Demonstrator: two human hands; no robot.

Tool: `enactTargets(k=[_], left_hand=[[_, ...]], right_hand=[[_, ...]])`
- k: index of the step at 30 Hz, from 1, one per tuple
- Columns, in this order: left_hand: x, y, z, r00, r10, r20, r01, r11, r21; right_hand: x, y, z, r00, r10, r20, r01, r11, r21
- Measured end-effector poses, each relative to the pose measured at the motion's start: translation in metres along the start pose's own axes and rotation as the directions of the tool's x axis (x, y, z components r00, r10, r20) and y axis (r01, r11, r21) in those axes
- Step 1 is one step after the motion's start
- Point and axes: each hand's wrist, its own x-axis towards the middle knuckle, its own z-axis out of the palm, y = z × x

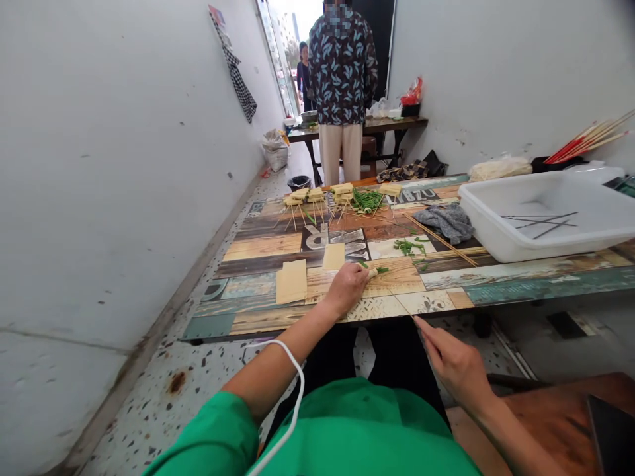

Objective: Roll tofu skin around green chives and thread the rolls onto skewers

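My left hand (350,288) is closed on a small roll of pale yellow sheet (372,272) with green stalks poking out of its end, held low over the table. My right hand (454,360), just off the table's front edge, pinches a thin bamboo skewer (403,304) whose far end points toward the roll. Left of my left hand lies a short stack of flat pale yellow sheets (292,282), perhaps tofu skin. Another sheet (334,256) lies just beyond that hand. Cut green stalks (409,246) are scattered further right.
Skewered yellow rolls (342,192) and a heap of greens (367,201) line the patterned table's (268,248) far side. To the right are loose skewers (441,240), a grey cloth (449,223) and a white tub (540,248) containing dark sticks. A person (342,86) stands beyond, facing away.
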Motion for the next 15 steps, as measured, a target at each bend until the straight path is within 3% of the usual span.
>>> enactTargets(k=[4,15], left_hand=[[0.001,0.000,-0.001,1.000,0.011,-0.003,-0.011,1.000,0.010],[0.001,-0.002,0.001,1.000,0.020,0.004,-0.020,1.000,0.017]], right_hand=[[-0.016,-0.007,-0.001,0.998,0.051,-0.030,-0.053,0.995,-0.080],[-0.031,-0.009,-0.004,0.996,0.065,-0.055,-0.070,0.993,-0.096]])
